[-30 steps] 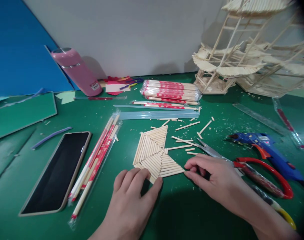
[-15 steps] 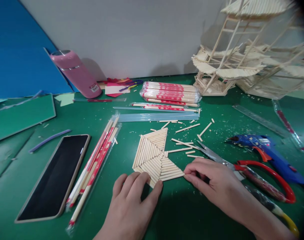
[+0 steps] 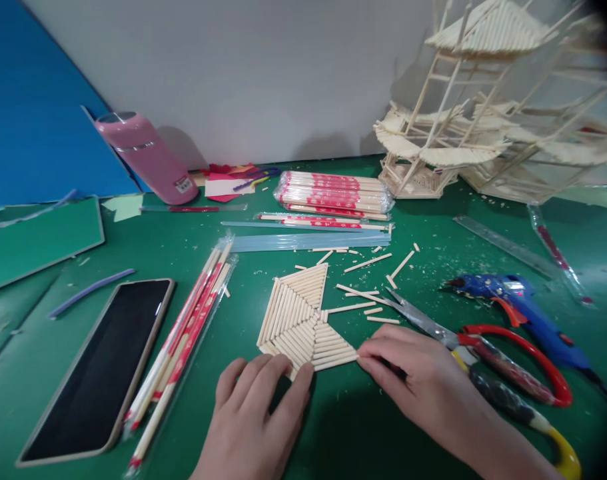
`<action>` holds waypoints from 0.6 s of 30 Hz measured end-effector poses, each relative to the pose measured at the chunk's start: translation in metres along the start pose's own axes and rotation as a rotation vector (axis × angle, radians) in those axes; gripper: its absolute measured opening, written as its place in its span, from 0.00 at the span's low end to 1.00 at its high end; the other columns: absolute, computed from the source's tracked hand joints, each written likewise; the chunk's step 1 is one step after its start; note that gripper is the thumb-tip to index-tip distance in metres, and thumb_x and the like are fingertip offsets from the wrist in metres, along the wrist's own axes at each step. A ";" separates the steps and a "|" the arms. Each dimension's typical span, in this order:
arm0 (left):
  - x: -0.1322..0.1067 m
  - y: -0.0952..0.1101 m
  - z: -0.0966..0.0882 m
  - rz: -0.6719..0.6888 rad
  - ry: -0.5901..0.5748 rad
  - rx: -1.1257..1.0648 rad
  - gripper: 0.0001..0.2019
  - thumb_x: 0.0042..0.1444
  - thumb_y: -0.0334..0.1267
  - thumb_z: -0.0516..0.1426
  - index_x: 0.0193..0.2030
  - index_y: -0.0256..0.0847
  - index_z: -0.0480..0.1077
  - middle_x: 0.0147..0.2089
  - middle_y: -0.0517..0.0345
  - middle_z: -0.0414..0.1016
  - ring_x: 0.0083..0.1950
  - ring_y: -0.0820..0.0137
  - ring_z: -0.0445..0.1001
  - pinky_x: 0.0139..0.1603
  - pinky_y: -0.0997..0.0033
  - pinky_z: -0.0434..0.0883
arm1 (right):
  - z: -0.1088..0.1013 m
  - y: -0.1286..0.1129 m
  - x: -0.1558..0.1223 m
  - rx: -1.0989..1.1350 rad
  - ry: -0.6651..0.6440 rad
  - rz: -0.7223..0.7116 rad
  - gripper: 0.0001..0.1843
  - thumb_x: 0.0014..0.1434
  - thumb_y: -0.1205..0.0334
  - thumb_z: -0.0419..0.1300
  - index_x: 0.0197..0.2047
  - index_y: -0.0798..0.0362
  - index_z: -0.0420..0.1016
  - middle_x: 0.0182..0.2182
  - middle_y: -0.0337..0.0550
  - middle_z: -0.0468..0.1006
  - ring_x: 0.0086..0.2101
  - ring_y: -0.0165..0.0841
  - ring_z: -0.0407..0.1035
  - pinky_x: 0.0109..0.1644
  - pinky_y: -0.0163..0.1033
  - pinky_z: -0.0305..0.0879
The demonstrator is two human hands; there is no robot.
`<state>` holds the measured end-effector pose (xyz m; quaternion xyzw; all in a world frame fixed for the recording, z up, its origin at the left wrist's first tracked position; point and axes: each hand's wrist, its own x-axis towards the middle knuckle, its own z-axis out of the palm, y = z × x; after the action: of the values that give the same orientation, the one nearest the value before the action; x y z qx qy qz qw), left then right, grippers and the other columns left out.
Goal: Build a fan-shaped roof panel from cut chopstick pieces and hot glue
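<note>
The stick panel point(image 3: 300, 317) is lying on the green bench point(image 3: 363, 427), near the middle of its front edge. The left hand point(image 3: 250, 417) is resting flat and open, its fingertips pressing the panel's near edge and holding nothing. The right hand point(image 3: 418, 380) is half curled and touching the panel's right corner; whether it is pinching it cannot be told. Several triangle sections are looking already joined. Loose cut sticks point(image 3: 356, 293) are lying just behind, so the panel is probably not complete.

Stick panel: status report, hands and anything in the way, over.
Left hand flat, fingertips on panel near edge. Right hand at its right corner, grip unclear. Panel lies flat. Scissors and loose sticks close by, right.
</note>
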<state>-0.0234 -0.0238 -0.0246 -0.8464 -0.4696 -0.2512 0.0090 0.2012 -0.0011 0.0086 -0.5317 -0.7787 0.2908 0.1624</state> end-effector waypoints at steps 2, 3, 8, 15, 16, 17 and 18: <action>0.002 -0.001 -0.001 -0.004 0.002 -0.016 0.11 0.59 0.32 0.48 0.45 0.47 0.68 0.39 0.54 0.72 0.43 0.64 0.68 0.46 0.59 0.60 | 0.001 -0.002 0.000 -0.022 -0.001 -0.006 0.12 0.61 0.66 0.48 0.34 0.51 0.72 0.29 0.41 0.72 0.31 0.30 0.65 0.34 0.35 0.60; 0.003 -0.001 -0.002 -0.005 0.005 -0.026 0.11 0.59 0.33 0.49 0.45 0.46 0.68 0.39 0.54 0.73 0.43 0.64 0.68 0.46 0.59 0.60 | 0.001 -0.002 0.000 -0.024 -0.007 -0.002 0.12 0.61 0.66 0.48 0.33 0.51 0.73 0.29 0.40 0.72 0.31 0.30 0.65 0.33 0.35 0.60; 0.006 -0.001 -0.009 -0.020 -0.011 -0.092 0.11 0.58 0.35 0.52 0.47 0.46 0.68 0.40 0.55 0.73 0.44 0.63 0.67 0.48 0.57 0.58 | -0.009 -0.002 -0.003 0.066 0.025 0.059 0.11 0.60 0.65 0.49 0.33 0.49 0.72 0.32 0.38 0.74 0.33 0.30 0.67 0.37 0.35 0.62; 0.010 0.005 -0.017 -0.050 0.066 -0.203 0.12 0.54 0.33 0.54 0.46 0.42 0.68 0.39 0.53 0.72 0.44 0.62 0.67 0.48 0.57 0.58 | -0.034 0.010 -0.022 0.094 0.323 0.260 0.09 0.59 0.55 0.51 0.34 0.51 0.67 0.24 0.35 0.69 0.24 0.28 0.63 0.27 0.32 0.60; 0.011 0.005 -0.017 -0.047 0.083 -0.208 0.11 0.54 0.32 0.54 0.45 0.41 0.68 0.39 0.53 0.72 0.43 0.62 0.67 0.47 0.57 0.59 | -0.036 0.013 -0.025 0.072 0.350 0.274 0.11 0.59 0.54 0.51 0.30 0.51 0.65 0.21 0.34 0.66 0.22 0.27 0.60 0.24 0.31 0.58; 0.012 0.005 -0.017 -0.043 0.096 -0.212 0.10 0.54 0.31 0.54 0.44 0.41 0.69 0.38 0.53 0.71 0.43 0.63 0.67 0.46 0.58 0.59 | -0.038 0.016 -0.028 0.049 0.376 0.275 0.13 0.59 0.53 0.51 0.27 0.51 0.63 0.19 0.33 0.62 0.20 0.26 0.58 0.22 0.31 0.56; 0.013 0.005 -0.018 -0.044 0.106 -0.215 0.09 0.54 0.29 0.53 0.42 0.40 0.68 0.37 0.53 0.71 0.42 0.64 0.67 0.45 0.59 0.60 | -0.039 0.020 -0.031 0.030 0.398 0.268 0.15 0.59 0.53 0.51 0.24 0.51 0.60 0.18 0.32 0.60 0.19 0.26 0.56 0.21 0.31 0.54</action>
<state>-0.0211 -0.0211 -0.0026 -0.8173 -0.4574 -0.3447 -0.0626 0.2498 -0.0138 0.0287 -0.6748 -0.6493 0.2109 0.2805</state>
